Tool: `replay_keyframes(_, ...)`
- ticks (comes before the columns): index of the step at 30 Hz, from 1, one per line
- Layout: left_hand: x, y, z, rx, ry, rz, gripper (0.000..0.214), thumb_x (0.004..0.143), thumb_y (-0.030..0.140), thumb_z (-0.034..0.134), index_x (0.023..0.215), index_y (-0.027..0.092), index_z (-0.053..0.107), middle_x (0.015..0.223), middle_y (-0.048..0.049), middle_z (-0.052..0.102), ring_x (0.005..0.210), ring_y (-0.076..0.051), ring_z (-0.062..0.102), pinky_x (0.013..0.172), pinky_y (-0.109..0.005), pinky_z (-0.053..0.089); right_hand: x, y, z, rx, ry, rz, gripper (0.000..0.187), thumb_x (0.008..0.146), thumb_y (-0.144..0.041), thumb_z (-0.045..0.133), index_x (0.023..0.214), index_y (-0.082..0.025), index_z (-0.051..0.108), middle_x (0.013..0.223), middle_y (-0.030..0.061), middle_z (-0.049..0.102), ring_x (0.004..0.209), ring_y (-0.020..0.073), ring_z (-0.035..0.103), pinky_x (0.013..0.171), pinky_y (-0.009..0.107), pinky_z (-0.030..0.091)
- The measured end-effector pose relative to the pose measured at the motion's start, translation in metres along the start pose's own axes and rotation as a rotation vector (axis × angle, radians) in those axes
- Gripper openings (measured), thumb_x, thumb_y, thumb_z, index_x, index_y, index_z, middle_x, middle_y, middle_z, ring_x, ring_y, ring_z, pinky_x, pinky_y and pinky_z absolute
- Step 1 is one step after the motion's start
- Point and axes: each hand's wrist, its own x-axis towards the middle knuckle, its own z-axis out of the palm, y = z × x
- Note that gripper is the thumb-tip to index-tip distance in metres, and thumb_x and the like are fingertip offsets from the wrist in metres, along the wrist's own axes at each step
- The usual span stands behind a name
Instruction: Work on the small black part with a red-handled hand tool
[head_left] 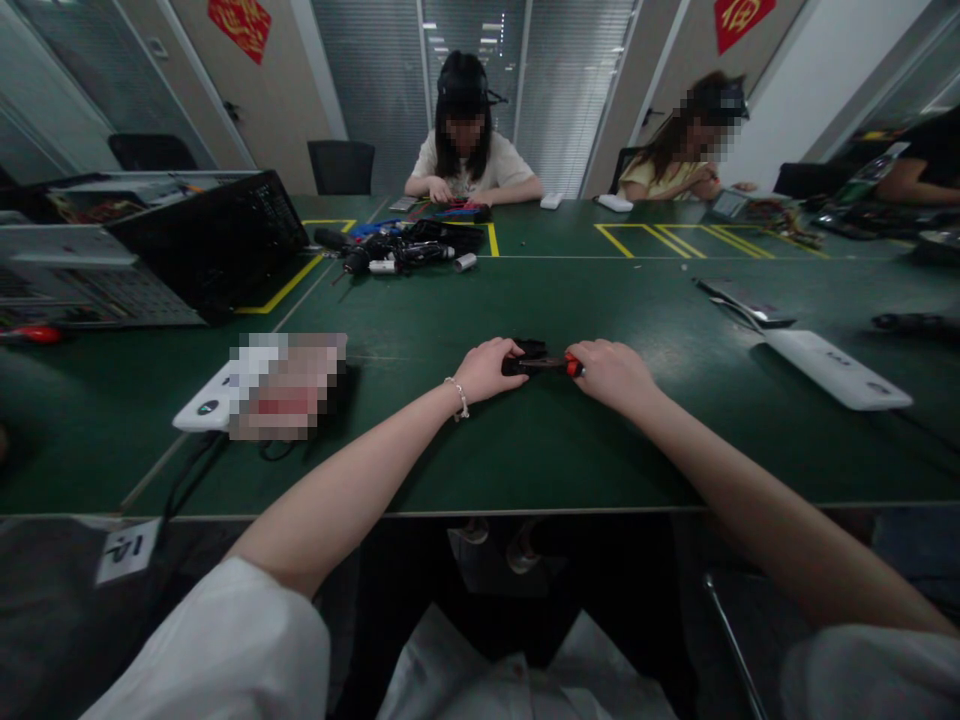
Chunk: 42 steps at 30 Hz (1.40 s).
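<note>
The one view looks from head height at the near side of the table, facing forward and tilted down; the loose white short sleeves (225,650) and white collared shirt (517,690) lie nearest, along the bottom edge; bare forearms (360,490) lead inward to the left hand (486,372) and right hand (611,370), about mid-frame; beyond, the broad dark-green tabletop (450,465) runs back to a seated co-worker in a pale top (487,170), well apart; grey slatted blinds (375,70) stand farthest, at the top; upright lines lean outward toward both sides.
</note>
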Motion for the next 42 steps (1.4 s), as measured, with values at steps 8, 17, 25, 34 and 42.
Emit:
replay_keyframes(8,0.0008,-0.0031,0.0018,0.007,0.008,0.011,0.030,0.072,0.036,0.062,0.095,0.018,0.057,0.099,-0.0062,0.059,0.092,-0.021,0.056,0.077,-0.034,0.046,-0.0001,-0.0004,-0.0010,-0.009,-0.004,-0.008,0.021,0.076,-0.022,0.049,0.093,-0.017,0.058,0.087,0.0076,0.064,0.076,0.0197,0.056,0.063,0.029,0.038)
replay_keyframes(17,0.0016,-0.0031,0.0031,0.018,0.024,0.016,0.029,0.071,0.036,0.062,0.094,0.018,0.057,0.097,-0.0053,0.060,0.090,-0.021,0.056,0.075,-0.033,0.046,-0.0002,0.0000,-0.0017,-0.010,0.005,-0.007,0.020,0.077,-0.021,0.045,0.091,-0.017,0.059,0.087,0.0079,0.065,0.075,0.0197,0.056,0.061,0.029,0.037)
replay_keyframes(25,0.0009,-0.0020,0.0018,0.008,0.022,0.021,0.029,0.072,0.034,0.062,0.095,0.017,0.057,0.098,-0.0061,0.060,0.090,-0.021,0.056,0.075,-0.033,0.046,-0.0009,0.0006,0.0004,-0.007,0.015,-0.006,0.019,0.076,-0.022,0.048,0.091,-0.017,0.058,0.088,0.0075,0.065,0.076,0.0201,0.056,0.062,0.030,0.037)
replay_keyframes(34,0.0006,-0.0003,0.0001,0.005,0.005,0.016,0.028,0.072,0.034,0.062,0.094,0.018,0.057,0.099,-0.0058,0.060,0.092,-0.021,0.056,0.077,-0.034,0.046,0.0000,0.0001,-0.0007,-0.005,0.015,-0.009,0.020,0.076,-0.021,0.048,0.092,-0.016,0.058,0.087,0.0078,0.064,0.076,0.0200,0.056,0.062,0.029,0.037)
replay_keyframes(42,0.0004,-0.0009,0.0012,0.010,0.012,0.011,0.028,0.072,0.034,0.062,0.094,0.018,0.057,0.098,-0.0057,0.060,0.091,-0.021,0.056,0.077,-0.034,0.046,-0.0016,0.0003,-0.0003,-0.004,0.011,-0.003,0.021,0.075,-0.021,0.048,0.092,-0.017,0.058,0.089,0.0081,0.065,0.077,0.0206,0.057,0.063,0.030,0.037)
